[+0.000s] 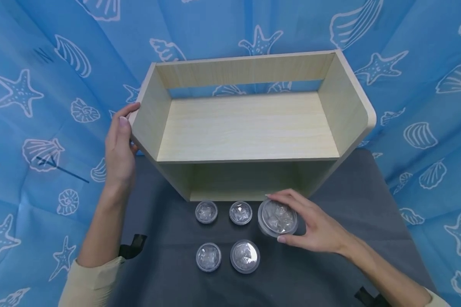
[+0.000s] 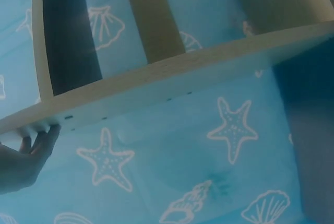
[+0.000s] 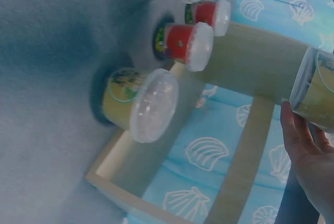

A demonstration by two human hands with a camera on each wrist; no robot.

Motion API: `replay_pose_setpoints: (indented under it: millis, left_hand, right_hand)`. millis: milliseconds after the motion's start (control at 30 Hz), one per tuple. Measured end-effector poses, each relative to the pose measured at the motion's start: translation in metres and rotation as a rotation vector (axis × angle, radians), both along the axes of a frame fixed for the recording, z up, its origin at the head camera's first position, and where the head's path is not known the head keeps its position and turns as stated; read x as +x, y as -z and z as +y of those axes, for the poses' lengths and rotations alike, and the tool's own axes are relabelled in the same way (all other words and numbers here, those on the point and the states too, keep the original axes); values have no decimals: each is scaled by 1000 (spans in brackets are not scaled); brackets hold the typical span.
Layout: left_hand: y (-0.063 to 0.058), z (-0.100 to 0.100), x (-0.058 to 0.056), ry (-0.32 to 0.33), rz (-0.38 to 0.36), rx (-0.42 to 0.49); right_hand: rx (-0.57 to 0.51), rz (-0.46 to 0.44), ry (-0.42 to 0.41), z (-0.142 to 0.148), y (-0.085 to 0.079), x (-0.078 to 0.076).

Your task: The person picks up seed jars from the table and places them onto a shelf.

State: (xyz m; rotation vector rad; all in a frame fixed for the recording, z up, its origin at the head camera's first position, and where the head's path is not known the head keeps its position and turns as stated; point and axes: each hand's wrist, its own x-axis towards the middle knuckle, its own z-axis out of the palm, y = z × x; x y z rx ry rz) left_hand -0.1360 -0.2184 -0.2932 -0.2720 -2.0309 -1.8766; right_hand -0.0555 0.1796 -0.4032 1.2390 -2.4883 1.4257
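Note:
My right hand grips a wide plastic tub with a clear lid, thumb and fingers on opposite sides. In the right wrist view this tub has a yellowish body. My left hand rests against the left side panel of a pale wooden shelf, its fingertips on the panel's outer face in the left wrist view. Several lidded tubs stand in front of the shelf: two smaller ones nearer it, a small tub and a larger tub nearer me.
The shelf has an upper level and a lower compartment, with a gap in its back. It stands on a dark grey cloth. A blue curtain with white shells and starfish hangs behind and at both sides.

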Motion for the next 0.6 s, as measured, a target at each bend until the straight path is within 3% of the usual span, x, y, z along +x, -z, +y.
replay_pose_setpoints:
  millis: [467, 600]
  left_hand:
    - [-7, 5, -2, -37, -72, 52]
    - [-7, 6, -3, -38, -75, 64]
  right_hand:
    - [54, -62, 14, -15, -48, -14]
    - [55, -33, 24, -20, -63, -20]
